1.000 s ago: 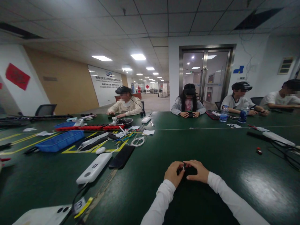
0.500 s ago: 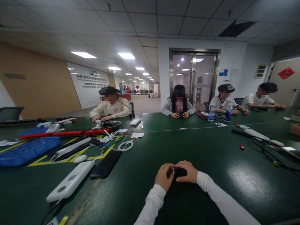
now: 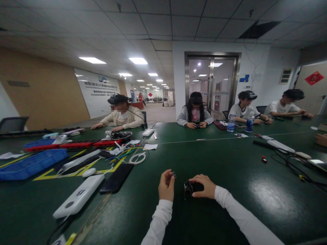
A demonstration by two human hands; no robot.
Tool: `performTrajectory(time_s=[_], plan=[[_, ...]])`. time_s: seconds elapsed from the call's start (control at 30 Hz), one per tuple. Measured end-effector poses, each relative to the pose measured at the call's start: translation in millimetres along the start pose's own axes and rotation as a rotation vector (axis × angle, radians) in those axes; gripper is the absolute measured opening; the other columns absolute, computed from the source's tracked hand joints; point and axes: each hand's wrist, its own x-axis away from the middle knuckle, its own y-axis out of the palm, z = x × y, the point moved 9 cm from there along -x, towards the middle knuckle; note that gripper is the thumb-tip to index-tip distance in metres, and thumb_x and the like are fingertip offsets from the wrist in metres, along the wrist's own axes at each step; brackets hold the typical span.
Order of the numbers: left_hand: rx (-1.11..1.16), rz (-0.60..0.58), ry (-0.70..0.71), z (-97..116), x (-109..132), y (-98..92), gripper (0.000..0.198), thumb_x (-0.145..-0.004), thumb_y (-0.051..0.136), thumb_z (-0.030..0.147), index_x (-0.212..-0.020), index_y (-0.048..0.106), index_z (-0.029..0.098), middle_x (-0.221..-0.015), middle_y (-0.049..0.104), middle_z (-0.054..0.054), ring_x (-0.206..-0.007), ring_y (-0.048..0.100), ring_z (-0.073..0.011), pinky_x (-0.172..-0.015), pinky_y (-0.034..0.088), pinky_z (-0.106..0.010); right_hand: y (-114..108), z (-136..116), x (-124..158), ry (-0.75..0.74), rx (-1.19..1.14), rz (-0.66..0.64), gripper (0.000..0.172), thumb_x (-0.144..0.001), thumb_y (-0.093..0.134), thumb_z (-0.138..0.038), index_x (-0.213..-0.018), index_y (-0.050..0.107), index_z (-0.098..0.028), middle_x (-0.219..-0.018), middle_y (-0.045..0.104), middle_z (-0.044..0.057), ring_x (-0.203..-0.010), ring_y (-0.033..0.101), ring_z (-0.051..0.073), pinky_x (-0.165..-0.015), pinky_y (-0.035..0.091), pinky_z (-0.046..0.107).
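My left hand (image 3: 166, 186) is closed in a pinch above the green table, a small dark part with a pale glint (image 3: 174, 174) between thumb and fingertips. To its right, across a short gap, my right hand (image 3: 205, 186) curls around a small black mechanical device (image 3: 188, 188). Thumb and forefinger grip the device from the right side; its left end, with bright metal bits, faces the left hand. The palm side of the device is partly hidden by the fingers, and its exact kind cannot be made out.
A small red-and-black piece (image 3: 264, 159) lies to the right. At left are a dark phone (image 3: 117, 178), a long white device (image 3: 79, 196), a blue tray (image 3: 33, 165) and tangled cables. Black cables (image 3: 288, 160) lie at far right. Several people sit across the table (image 3: 230, 163).
My left hand has come away from the black device and moved left with the small part. My right hand stays in place. The person at far left has drawn one hand further left.
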Motion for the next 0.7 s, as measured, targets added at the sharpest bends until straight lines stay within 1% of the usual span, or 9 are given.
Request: performTrajectory(time_s=[0.1,0.17,0.2,0.27,0.33,0.4,0.5,0.6,0.7], plan=[[-0.155,-0.275,0.169,22.7,17.1,31.3,0.027,-0.076,0.042,0.023,-0.102,0.048,0.019,-0.098,0.054,-0.007,-0.091,0.053,-0.0154,-0.081,0.042,-0.033,-2.0,-4.7,1.7,-0.043,0.015,0.015,0.056,-0.067,0.057,-0.053,-0.116,0.042,-0.029,-0.11,0.05,0.002,-0.103,0.042,0.022,-0.091,0.026,0.038],[-0.292,-0.449,0.272,35.4,33.7,51.5,0.03,-0.076,0.039,0.018,-0.105,0.048,0.021,-0.102,0.053,-0.007,-0.096,0.05,-0.016,-0.085,0.039,-0.035,-2.6,-6.8,2.3,-0.065,0.022,0.03,0.056,-0.067,0.057,-0.053,-0.116,0.044,-0.028,-0.109,0.051,0.002,-0.101,0.043,0.023,-0.09,0.028,0.037],[-0.36,-0.518,0.306,38.8,40.9,59.2,0.033,-0.076,0.038,0.016,-0.107,0.047,0.022,-0.104,0.052,-0.006,-0.097,0.048,-0.0165,-0.086,0.037,-0.036,-2.4,-7.3,2.2,-0.072,0.023,0.037,0.055,-0.067,0.057,-0.053,-0.114,0.045,-0.028,-0.108,0.052,0.002,-0.1,0.044,0.023,-0.089,0.029,0.037],[-0.468,-0.611,0.34,40.3,50.2,68.0,0.038,-0.075,0.037,0.013,-0.111,0.045,0.024,-0.106,0.051,-0.005,-0.101,0.046,-0.0171,-0.087,0.035,-0.037,-1.4,-7.0,1.4,-0.078,0.022,0.05,0.053,-0.066,0.058,-0.053,-0.111,0.048,-0.027,-0.106,0.053,0.002,-0.098,0.045,0.023,-0.087,0.03,0.036],[-0.516,-0.646,0.348,37.5,51.7,68.8,0.041,-0.075,0.036,0.012,-0.113,0.043,0.025,-0.109,0.05,-0.006,-0.103,0.044,-0.0172,-0.088,0.035,-0.036,1.1,-3.9,-0.1,-0.06,0.019,0.049,0.053,-0.065,0.059,-0.052,-0.111,0.048,-0.028,-0.104,0.054,0.002,-0.097,0.046,0.023,-0.086,0.031,0.036],[-0.53,-0.632,0.334,31.7,46.2,62.6,0.041,-0.076,0.035,0.012,-0.114,0.042,0.024,-0.111,0.048,-0.006,-0.102,0.045,-0.0171,-0.087,0.036,-0.035,3.6,-0.2,-1.7,-0.04,0.01,0.042,0.055,-0.065,0.06,-0.051,-0.113,0.046,-0.028,-0.103,0.054,0.002,-0.097,0.046,0.023,-0.086,0.031,0.036],[-0.542,-0.55,0.282,19.6,29.2,42.8,0.039,-0.076,0.034,0.014,-0.114,0.042,0.023,-0.109,0.048,-0.008,-0.097,0.048,-0.0168,-0.085,0.038,-0.033,5.9,4.8,-3.6,-0.022,-0.022,0.036,0.056,-0.066,0.059,-0.05,-0.116,0.043,-0.029,-0.102,0.054,0.002,-0.097,0.046,0.023,-0.087,0.031,0.037],[-0.574,-0.446,0.21,4.9,8.1,12.8,0.039,-0.077,0.033,0.016,-0.115,0.04,0.022,-0.107,0.047,-0.008,-0.091,0.051,-0.016,-0.083,0.039,-0.033,9.2,11.1,-4.8,0.01,-0.054,0.013,0.055,-0.067,0.059,-0.048,-0.116,0.043,-0.028,-0.102,0.054,0.002,-0.098,0.046,0.023,-0.089,0.029,0.039],[-0.624,-0.342,0.145,-12.8,-12.8,-25.0,0.038,-0.078,0.032,0.018,-0.114,0.04,0.021,-0.104,0.047,-0.007,-0.089,0.052,-0.0159,-0.083,0.04,-0.034,10.9,14.9,-5.1,0.026,-0.076,0.008,0.053,-0.069,0.058,-0.047,-0.115,0.043,-0.027,-0.103,0.053,0.002,-0.1,0.045,0.022,-0.091,0.028,0.04]])
